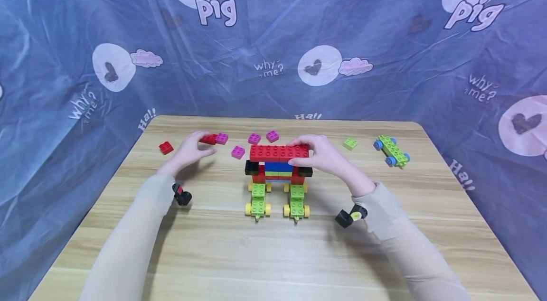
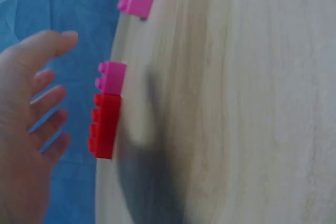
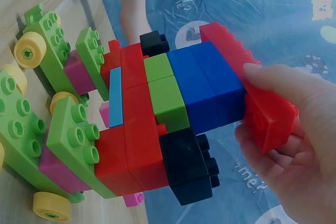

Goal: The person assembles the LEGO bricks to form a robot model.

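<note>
One red top brick [image 1: 282,151] is pinched between thumb and fingers of my right hand [image 1: 321,151]; from that grip, the block structure [image 1: 278,167] lies toward 8 o'clock. My left hand [image 1: 189,150] is spread, fingers apart, with a long red brick [image 1: 208,139] near at 2 o'clock. Material: smooth, glossy plastic, rectangular, round-studded. Disc-shaped yellow wheels [image 1: 249,209] flank the green bases [image 1: 258,206] at the structure's 6 o'clock

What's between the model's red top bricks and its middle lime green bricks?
Blue bricks; the right wrist view shows them between the red top bricks and middle lime green bricks.
</note>
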`<state>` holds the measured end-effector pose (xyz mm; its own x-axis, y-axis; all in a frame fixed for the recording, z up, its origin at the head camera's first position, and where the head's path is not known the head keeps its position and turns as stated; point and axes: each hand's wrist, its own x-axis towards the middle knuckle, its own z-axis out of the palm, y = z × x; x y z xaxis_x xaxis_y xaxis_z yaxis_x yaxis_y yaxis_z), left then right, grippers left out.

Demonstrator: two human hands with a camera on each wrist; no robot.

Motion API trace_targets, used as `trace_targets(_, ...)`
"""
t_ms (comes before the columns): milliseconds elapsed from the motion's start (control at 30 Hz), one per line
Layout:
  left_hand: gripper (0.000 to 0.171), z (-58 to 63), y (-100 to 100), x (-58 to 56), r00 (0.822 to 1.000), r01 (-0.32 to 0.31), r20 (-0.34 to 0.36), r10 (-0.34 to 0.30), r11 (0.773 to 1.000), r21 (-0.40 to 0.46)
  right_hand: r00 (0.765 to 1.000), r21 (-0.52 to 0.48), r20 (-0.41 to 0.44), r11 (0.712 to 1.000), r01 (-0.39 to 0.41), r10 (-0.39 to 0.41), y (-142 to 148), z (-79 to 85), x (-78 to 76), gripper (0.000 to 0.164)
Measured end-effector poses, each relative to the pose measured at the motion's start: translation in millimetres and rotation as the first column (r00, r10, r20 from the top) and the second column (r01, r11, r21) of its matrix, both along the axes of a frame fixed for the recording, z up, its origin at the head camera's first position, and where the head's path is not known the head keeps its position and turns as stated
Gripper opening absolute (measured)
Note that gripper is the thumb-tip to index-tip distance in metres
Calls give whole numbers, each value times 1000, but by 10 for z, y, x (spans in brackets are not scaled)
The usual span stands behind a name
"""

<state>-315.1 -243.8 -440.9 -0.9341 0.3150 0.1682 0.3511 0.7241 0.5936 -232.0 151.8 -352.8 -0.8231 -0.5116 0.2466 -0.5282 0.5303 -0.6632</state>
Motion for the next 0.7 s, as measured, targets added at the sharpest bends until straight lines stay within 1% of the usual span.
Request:
trace_targets(100,70,-21,-8,-50,1000,-11,22,12,999,-45,1000,-3,-3,1000,-2,2,-3,3,8,39)
trace_targets(233,71,-50,-20,-109,999,-10,46,13,998,-64,1000,-9,-5,1000,-2,2,-6,8,18,38)
trace_targets(433,73,-90,-57,-176,997,18,82,-11,996,-84,1000,-11,-3,1000,-5,5,-11,11,25,38)
trace_targets(600,73,-119,-78,-201,994,48,100,-38,993,-107,1000,-7,2,1000,-7,7,-14,8,19,39)
trace_targets(700,72,-129,-75,-211,993,56,108,-42,991,-124,1000,-4,3,1000,-4,4,-6,2,9,39)
